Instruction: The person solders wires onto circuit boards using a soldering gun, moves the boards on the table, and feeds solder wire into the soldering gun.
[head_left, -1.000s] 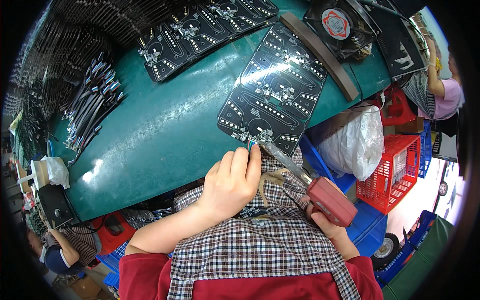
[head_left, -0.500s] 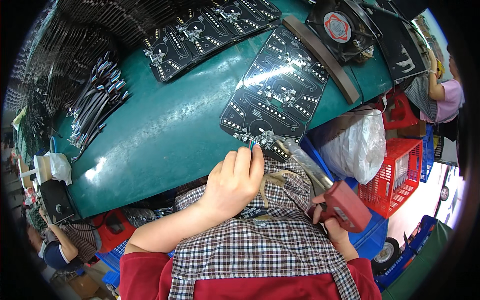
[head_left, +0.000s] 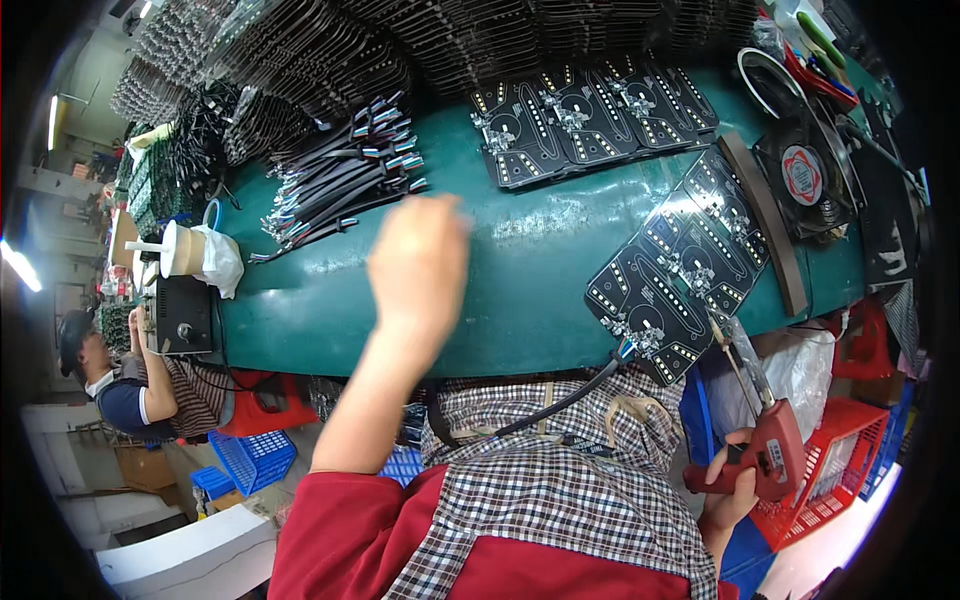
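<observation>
My right hand (head_left: 728,478) is wrapped round the handle of a red soldering gun (head_left: 780,450). Its long metal nozzle points up at the front edge of a black circuit board panel (head_left: 665,285) with rows of white LEDs. A black cable (head_left: 572,405) with coloured wire ends runs from the board's near corner down over my apron. Over the green table, my left hand (head_left: 418,265) is raised and smeared by motion, so its fingers do not show clearly. Just beyond it lies a pile of black cables (head_left: 345,180) with coloured, stripped ends.
More LED boards (head_left: 590,120) lie at the back, before tall stacks of boards (head_left: 430,40). A brown bar (head_left: 765,225) and a round fan (head_left: 800,178) stand to the right. On the left are a spool (head_left: 182,248), a black box (head_left: 183,315) and another person (head_left: 130,380).
My left hand has let go of the wires at the board and swung left and away toward the cable pile. The soldering gun stays in my right hand. The view has turned left.
</observation>
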